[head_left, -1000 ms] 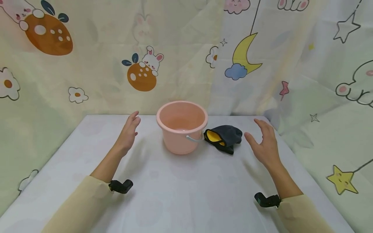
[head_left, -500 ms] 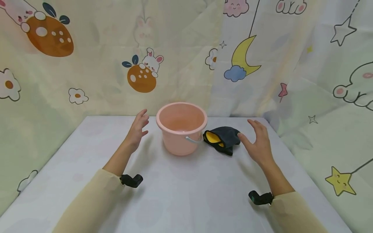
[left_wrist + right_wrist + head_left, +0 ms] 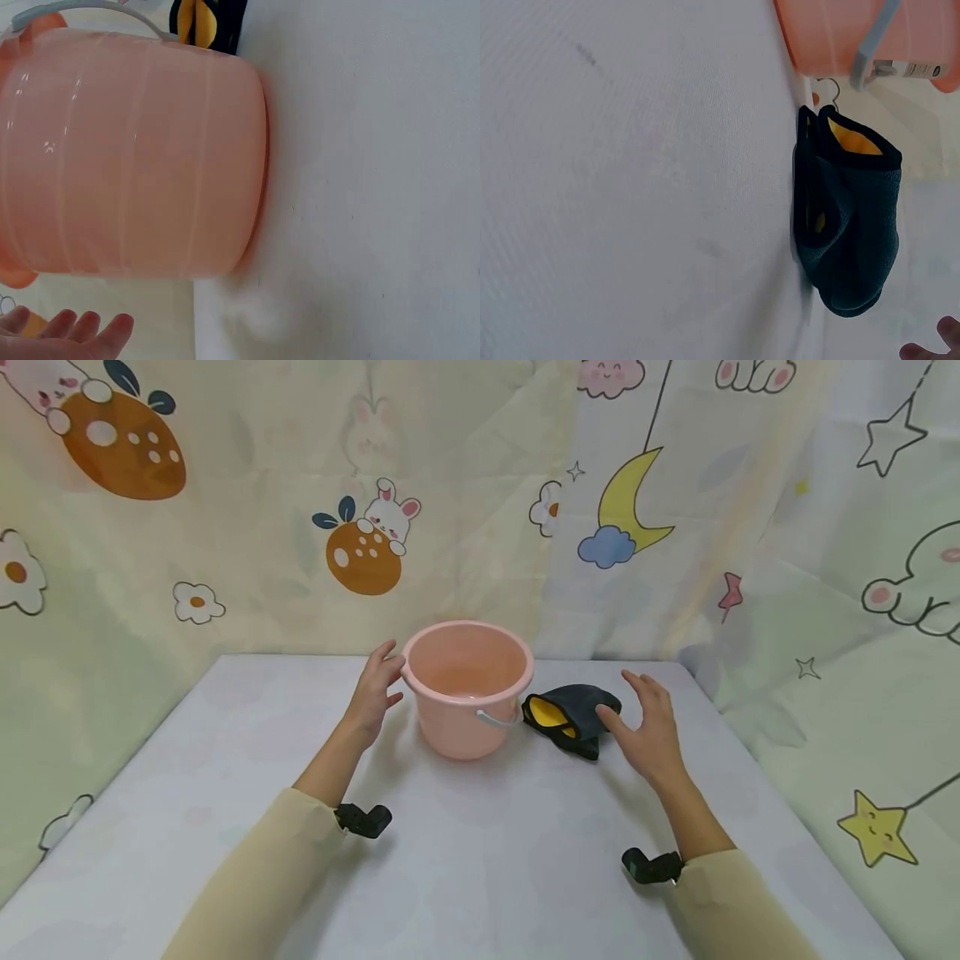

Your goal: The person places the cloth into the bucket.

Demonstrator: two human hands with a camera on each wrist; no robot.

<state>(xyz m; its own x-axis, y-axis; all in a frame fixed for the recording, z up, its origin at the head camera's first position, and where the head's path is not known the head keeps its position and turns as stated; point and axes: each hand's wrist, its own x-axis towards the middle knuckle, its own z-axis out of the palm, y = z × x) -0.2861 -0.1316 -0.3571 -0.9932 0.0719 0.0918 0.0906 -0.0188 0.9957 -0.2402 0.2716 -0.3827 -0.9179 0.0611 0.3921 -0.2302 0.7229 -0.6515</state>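
Note:
A pink plastic bucket [image 3: 461, 727] with a grey handle [image 3: 495, 718] stands upright near the back of the table. At the left of its rim is my left hand [image 3: 369, 697], fingers extended and holding nothing; its fingertips [image 3: 86, 326] show beside the bucket in the left wrist view. Right of the bucket lies a folded cloth [image 3: 587, 706], dark grey outside, yellow inside, with black edging. My right hand [image 3: 651, 731] is just right of it, palm facing inward, and the thumb overlaps the cloth in the head view. Fingertips [image 3: 949, 330] appear at the lower right corner of the right wrist view.
The table [image 3: 480, 868] has a white cover. A patterned curtain [image 3: 465, 527] hangs along its back and right side. Each wrist wears a small black camera, the left one [image 3: 363, 820] and the right one [image 3: 651, 866]. A printed label [image 3: 911, 69] is on the bucket's side.
My left hand has moved right, up to the bucket's rim. My right hand has moved left, closer to the cloth. The bucket and cloth have stayed in place.

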